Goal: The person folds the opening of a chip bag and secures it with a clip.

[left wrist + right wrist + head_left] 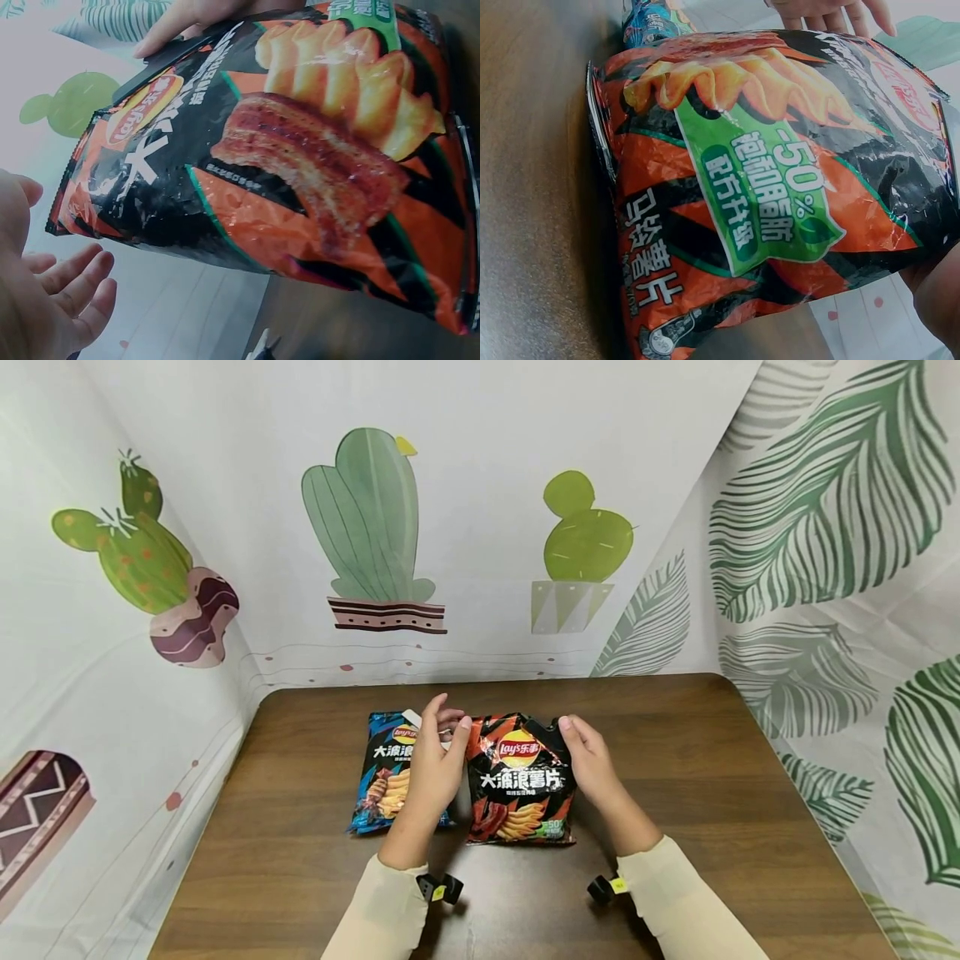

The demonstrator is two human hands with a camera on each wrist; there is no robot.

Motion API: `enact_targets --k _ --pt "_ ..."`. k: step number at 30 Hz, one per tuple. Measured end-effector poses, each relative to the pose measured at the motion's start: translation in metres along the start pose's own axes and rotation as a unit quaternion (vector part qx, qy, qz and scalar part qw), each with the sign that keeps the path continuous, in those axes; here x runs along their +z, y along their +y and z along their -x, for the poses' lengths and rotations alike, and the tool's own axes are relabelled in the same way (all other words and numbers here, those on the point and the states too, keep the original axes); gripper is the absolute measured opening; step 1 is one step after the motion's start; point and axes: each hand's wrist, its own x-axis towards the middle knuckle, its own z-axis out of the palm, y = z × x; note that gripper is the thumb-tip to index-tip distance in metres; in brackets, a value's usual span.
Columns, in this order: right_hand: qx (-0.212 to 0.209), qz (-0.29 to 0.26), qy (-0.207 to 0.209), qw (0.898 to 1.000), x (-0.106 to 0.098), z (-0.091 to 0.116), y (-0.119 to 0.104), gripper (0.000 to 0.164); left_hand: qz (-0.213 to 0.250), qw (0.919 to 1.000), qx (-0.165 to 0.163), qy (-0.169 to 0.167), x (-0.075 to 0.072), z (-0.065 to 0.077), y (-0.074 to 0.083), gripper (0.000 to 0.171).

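A black and red bag of Lay's potato chips point(520, 810) stands tilted on the table, its printed front toward me. At its upper right edge my right hand point(592, 762) grips the bag, thumb on the near side. Close to the upper left corner is my left hand point(438, 768), its fingers loosely extended; in the left wrist view a gap shows between these fingers point(79, 289) and the bag. A dark flat piece point(169, 64) shows by the right hand at the bag's top. Behind the left hand lies a blue bag of Lay's chips point(378, 777), partly covered by the hand and forearm.
The brown wooden table point(697, 827) reaches back to a white curtain point(487, 527) printed with cacti and leaves. A small white object point(411, 717) lies at the top of the blue bag. Both wrists carry small black cameras.
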Motion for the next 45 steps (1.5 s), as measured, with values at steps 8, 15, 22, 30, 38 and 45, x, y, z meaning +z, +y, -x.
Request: enact_targets --k 8,15,22,30,38,45 --pt "0.006 -0.031 0.007 0.999 -0.002 -0.002 -0.002 0.038 0.011 0.9997 -0.019 -0.01 0.005 0.004 -0.004 0.061" --pt "0.023 -0.035 0.014 0.999 -0.003 -0.006 0.003 0.038 -0.004 0.999 -0.038 -0.024 0.009 0.009 -0.011 0.063" --pt "0.045 -0.035 0.02 0.998 -0.004 -0.008 0.005 0.044 0.0 0.9956 -0.075 -0.056 0.018 0.016 -0.016 0.069" --pt "0.054 -0.046 0.025 0.997 -0.004 -0.01 0.007 0.045 0.0 0.9918 -0.098 -0.082 0.026 0.021 -0.02 0.07" --pt "0.063 -0.048 0.035 0.996 -0.005 -0.011 0.008 0.044 -0.016 0.9907 -0.095 -0.096 0.033 0.031 -0.024 0.073" --pt "0.087 -0.046 0.042 0.994 -0.006 -0.012 0.002 0.035 -0.027 0.9915 -0.085 -0.094 0.045 0.037 -0.033 0.076"
